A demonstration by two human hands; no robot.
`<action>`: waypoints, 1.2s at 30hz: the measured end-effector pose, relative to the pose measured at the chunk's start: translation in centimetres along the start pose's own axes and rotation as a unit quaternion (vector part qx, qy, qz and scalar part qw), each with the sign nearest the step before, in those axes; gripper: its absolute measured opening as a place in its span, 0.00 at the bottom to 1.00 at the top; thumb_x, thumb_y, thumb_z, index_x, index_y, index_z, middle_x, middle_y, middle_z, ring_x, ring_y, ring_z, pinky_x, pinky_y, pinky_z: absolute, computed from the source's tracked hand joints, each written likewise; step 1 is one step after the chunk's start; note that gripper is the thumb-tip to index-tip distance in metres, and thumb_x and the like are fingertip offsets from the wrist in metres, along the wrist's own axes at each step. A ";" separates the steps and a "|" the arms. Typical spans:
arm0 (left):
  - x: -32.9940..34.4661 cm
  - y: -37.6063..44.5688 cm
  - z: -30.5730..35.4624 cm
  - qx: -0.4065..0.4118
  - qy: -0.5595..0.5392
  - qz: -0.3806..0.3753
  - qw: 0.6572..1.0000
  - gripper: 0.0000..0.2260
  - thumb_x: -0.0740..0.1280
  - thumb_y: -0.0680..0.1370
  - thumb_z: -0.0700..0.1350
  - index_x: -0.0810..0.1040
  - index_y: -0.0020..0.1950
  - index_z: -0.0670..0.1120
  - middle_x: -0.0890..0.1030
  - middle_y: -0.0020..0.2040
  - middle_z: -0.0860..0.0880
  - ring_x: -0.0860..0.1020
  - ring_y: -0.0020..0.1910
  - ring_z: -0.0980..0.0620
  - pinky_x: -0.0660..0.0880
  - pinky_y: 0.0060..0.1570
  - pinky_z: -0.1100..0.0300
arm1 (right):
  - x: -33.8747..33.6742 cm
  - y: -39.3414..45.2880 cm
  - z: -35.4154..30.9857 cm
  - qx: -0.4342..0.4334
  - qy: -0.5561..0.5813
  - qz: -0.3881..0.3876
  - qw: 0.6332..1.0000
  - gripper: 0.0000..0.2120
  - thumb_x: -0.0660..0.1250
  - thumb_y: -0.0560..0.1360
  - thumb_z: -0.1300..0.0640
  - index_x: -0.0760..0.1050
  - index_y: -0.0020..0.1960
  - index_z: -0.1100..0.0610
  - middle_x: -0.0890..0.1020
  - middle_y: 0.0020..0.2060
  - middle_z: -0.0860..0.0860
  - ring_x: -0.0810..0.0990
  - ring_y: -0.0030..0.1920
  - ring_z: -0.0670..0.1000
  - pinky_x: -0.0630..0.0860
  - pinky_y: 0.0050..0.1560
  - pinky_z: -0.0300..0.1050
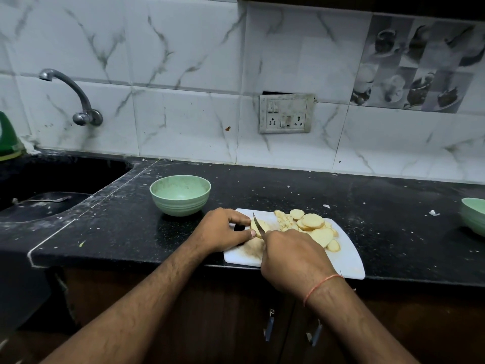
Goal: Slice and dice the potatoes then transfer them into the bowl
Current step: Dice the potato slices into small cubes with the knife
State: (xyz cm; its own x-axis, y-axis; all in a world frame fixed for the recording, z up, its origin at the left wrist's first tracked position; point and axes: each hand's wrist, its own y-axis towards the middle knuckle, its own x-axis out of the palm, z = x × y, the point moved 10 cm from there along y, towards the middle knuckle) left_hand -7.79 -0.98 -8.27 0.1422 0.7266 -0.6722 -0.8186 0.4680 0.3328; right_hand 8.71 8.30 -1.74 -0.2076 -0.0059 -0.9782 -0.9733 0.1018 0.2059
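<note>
A white cutting board [346, 256] lies on the black counter near its front edge. On it are several round potato slices [313, 222] and a small heap of diced pieces [284, 220]. My left hand [223, 229] pinches a potato piece [258, 227] at the board's left end between fingers and thumb. My right hand [291, 256] grips a knife [258, 223]; its handle is hidden in the fist and the blade rests across that piece. A pale green bowl [180, 194] stands empty behind and to the left of the board.
A second green bowl [475, 215] sits at the right edge of view. A dark sink [44, 203] with a tap [76, 98] lies to the left. The tiled wall carries a socket panel [286, 113]. Cabinet doors with handles [269, 327] are below the counter.
</note>
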 end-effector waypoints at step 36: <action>-0.3 -0.3 0.3 -0.013 -0.043 0.005 0.999 0.10 0.84 0.69 0.56 0.90 0.48 0.62 0.86 0.48 0.63 0.80 0.55 0.70 0.74 0.60 0.67 | -0.5 -1.3 0.8 -0.003 0.016 0.013 1.000 0.10 0.57 0.80 0.54 0.74 0.58 0.53 0.69 0.38 0.50 0.71 0.43 0.57 0.66 0.42 0.46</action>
State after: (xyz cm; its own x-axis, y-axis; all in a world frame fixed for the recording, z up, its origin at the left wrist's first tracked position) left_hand -7.43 -1.24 -7.98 0.1798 0.7726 -0.6089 -0.8340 0.4479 0.3221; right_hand 10.16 8.92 -1.50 -0.2357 -0.0361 -0.9711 -0.9682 0.0954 0.2315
